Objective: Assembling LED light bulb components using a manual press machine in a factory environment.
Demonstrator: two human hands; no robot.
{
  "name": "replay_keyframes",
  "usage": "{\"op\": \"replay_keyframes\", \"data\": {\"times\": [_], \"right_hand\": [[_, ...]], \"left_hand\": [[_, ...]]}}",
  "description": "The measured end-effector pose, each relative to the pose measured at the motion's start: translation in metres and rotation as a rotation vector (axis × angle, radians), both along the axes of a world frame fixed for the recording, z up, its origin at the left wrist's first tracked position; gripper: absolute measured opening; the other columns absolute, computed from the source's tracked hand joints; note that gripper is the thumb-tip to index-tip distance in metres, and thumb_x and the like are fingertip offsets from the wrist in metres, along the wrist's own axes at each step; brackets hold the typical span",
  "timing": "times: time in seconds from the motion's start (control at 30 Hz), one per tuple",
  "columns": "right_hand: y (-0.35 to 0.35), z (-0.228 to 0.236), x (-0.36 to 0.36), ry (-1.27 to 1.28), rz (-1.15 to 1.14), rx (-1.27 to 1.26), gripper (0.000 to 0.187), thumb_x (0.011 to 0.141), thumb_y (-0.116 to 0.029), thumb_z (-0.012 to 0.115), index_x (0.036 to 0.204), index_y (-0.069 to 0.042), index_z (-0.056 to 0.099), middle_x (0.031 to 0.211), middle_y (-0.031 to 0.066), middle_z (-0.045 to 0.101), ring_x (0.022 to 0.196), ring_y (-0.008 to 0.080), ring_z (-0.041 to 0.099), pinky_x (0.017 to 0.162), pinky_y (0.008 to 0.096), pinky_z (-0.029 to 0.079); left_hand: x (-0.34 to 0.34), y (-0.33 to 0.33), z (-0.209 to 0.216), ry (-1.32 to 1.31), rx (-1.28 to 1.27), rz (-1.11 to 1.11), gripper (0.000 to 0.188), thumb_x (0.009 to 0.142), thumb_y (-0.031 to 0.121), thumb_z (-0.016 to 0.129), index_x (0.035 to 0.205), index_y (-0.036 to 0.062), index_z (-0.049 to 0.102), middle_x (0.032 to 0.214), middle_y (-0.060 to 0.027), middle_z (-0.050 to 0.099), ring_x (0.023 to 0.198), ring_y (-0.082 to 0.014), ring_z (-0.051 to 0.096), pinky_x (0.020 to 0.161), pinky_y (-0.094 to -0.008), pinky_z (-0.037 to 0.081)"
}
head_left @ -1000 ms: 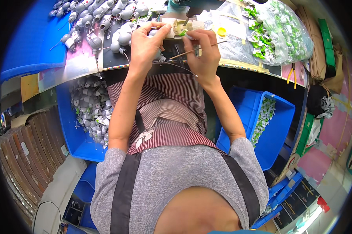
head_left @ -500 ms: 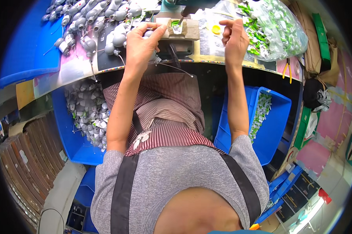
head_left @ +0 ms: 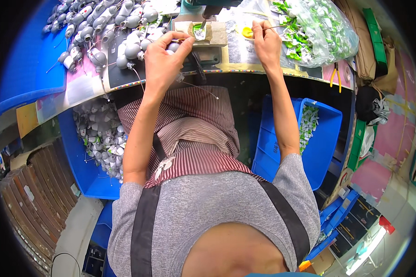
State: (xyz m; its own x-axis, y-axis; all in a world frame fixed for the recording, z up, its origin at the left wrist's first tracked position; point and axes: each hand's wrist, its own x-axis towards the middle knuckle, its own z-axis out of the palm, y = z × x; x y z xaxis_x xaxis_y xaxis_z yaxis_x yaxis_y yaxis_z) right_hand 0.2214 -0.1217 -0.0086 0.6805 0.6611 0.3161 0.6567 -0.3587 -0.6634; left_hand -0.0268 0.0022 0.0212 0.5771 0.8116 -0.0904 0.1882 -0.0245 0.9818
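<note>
My left hand (head_left: 164,62) is closed in a pinch just left of the small block fixture (head_left: 217,34), with a grey bulb-shaped part (head_left: 173,46) held in it. A thin wire (head_left: 201,88) with a pale end trails below that hand over the table edge. In the fixture sits a green-and-white piece (head_left: 199,31), under the dark tip of a machine (head_left: 204,21). My right hand (head_left: 267,44) pinches a thin stick (head_left: 275,27), whose tip reaches a small yellow round dish (head_left: 246,32).
Grey bulb-shaped parts (head_left: 97,21) with wires are heaped at the back left. A clear bag (head_left: 341,41) of green-and-white pieces lies at the right, with yellow-handled pliers (head_left: 335,78) at the edge below. Blue bins (head_left: 325,173) (head_left: 90,182) stand below the table on both sides.
My right hand has moved slightly left and now has the thin stick visible in its fingers at the yellow dish. My left hand stays by the fixture; the whole view has shifted a little.
</note>
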Motion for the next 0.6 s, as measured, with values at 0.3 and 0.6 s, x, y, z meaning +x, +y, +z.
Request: {"op": "replay_keyframes", "data": {"times": [0.3,0.6], "right_hand": [[0.03,0.041,-0.055,0.879,0.263,0.398,0.029,0.103,-0.029,0.06,0.087,-0.006,0.064,0.068,-0.0009,0.059,0.051,0.0034,0.048,0.044,0.0177,0.032],[0.054,0.027,-0.083,0.375,0.349,0.199,0.025,0.103,-0.02,0.058,0.089,0.0,0.065,0.068,0.0003,0.061,0.058,0.0054,0.054,0.052,0.0206,0.043]], "left_hand": [[0.008,-0.033,-0.011,-0.03,0.948,-0.057,0.009,0.082,0.009,0.073,0.088,0.0088,0.066,0.111,-0.0041,0.07,0.085,-0.0264,0.068,0.071,-0.0363,0.057],[0.008,-0.038,-0.016,0.092,0.981,-0.077,0.012,0.08,0.01,0.072,0.089,0.0097,0.065,0.118,0.0002,0.07,0.085,-0.0224,0.066,0.067,-0.0346,0.058]]}}
